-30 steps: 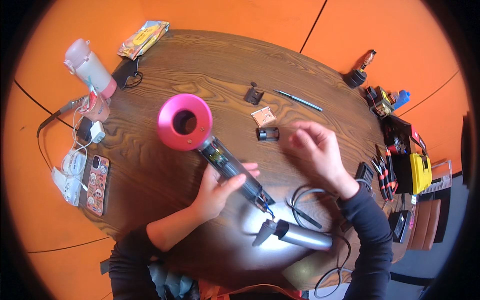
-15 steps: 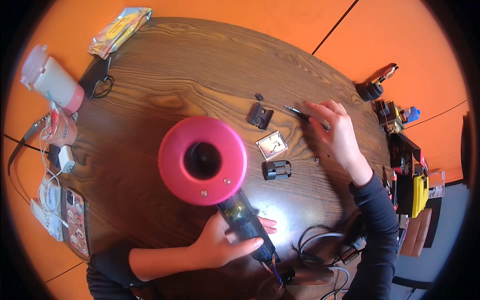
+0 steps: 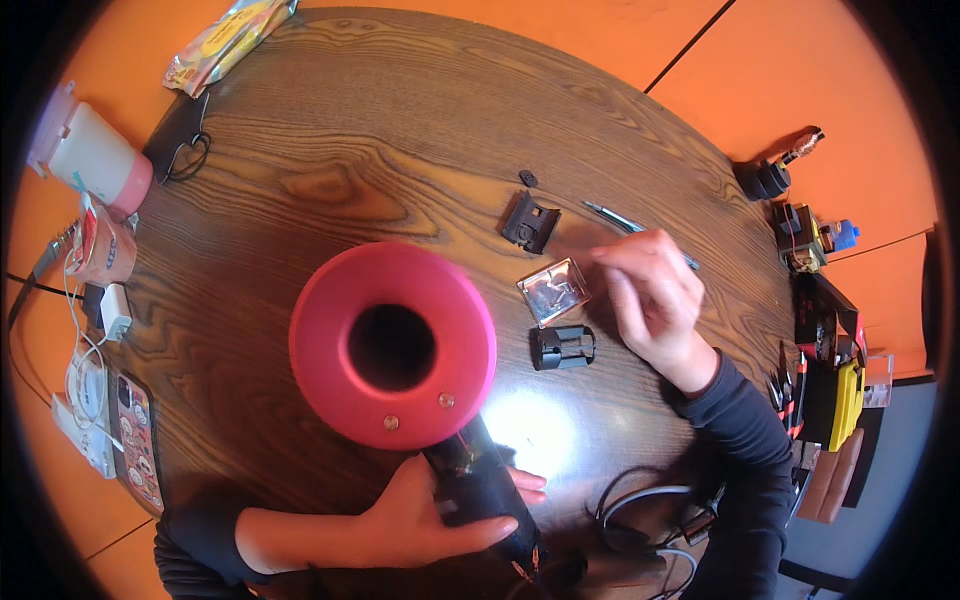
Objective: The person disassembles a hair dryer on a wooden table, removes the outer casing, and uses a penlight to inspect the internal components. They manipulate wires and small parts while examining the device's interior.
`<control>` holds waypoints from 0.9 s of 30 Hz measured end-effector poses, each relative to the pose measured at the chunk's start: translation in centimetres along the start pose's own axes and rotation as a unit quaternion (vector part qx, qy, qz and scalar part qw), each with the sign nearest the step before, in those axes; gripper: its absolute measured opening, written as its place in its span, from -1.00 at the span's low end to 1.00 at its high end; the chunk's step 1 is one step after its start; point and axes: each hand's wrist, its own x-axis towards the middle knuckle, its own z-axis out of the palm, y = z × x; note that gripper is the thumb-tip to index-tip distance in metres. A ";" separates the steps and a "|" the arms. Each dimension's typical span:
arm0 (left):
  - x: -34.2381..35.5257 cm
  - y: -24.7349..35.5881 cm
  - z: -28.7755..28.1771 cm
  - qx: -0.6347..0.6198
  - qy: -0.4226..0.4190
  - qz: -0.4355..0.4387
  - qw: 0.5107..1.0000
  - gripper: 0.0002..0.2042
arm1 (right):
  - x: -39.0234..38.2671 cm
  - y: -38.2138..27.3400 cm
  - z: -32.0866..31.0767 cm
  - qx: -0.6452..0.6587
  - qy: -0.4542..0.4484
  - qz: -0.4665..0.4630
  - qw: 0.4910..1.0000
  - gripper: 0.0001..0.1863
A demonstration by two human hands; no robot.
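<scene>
Nearest: a looped grey cable (image 3: 650,489), well on the near side of the small clear tray (image 3: 546,274) (landmark) and to its right. Next, the left hand (image 3: 408,512), nearer than the tray and to its left: thumb and fingers wrap around the dark handle (image 3: 478,490) of a hair dryer (image 3: 420,425). The handle's near end is blurred. The dryer's round pink head (image 3: 325,345) lies left of the tray, well apart from it, hollow centre facing up toward the camera; two round metal spots (image 3: 391,423) sit on the near part of the ring.

Phone in a patterned case (image 3: 139,435): far left of the tray, nearer than it. Black slotted cylinder (image 3: 562,347): just beside the tray, near side; contact cannot be told.

The tray lies skewed on the wooden table (image 3: 400,110); bits inside too small to identify.

Right hand (image 3: 660,305): just right of the tray, fingers curled, thumb drawn toward the forefinger. Cannot tell whether the fingertips pinch anything small.

Beyond the tray: a slim pen-shaped tool (image 3: 612,217) to its right, partly behind the right hand; a black curved bracket (image 3: 530,222) slightly left; a small black piece (image 3: 527,178) past that. Pink-and-white bottle (image 3: 98,150): beyond, far left of the tray. Farthest: a glossy packet (image 3: 222,45), beyond and left of the tray.
</scene>
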 end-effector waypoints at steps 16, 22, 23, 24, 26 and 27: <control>-0.4 0.4 -0.5 0.020 -0.052 -0.027 0.998 -0.54 | 0.0 2.0 -2.2 0.271 0.127 0.256 0.919 -0.64; -0.4 0.6 -0.6 0.019 -0.053 -0.032 0.998 -0.54 | 0.2 2.1 -2.7 0.397 0.132 0.333 0.845 -0.62; -0.4 0.6 -0.6 0.017 -0.052 -0.034 0.998 -0.54 | 0.3 2.2 -2.8 0.388 0.132 0.329 0.851 -0.63; -0.4 0.6 -0.6 0.017 -0.053 -0.031 0.998 -0.54 | 0.3 2.3 -2.8 0.385 0.130 0.322 0.855 -0.64; -0.3 0.6 -0.6 0.017 -0.053 -0.025 0.998 -0.54 | 0.3 2.4 -2.7 0.366 0.116 0.312 0.869 -0.66; -0.4 0.6 -0.6 0.017 -0.052 -0.025 0.998 -0.54 | 0.4 2.4 -2.7 0.350 0.104 0.310 0.878 -0.67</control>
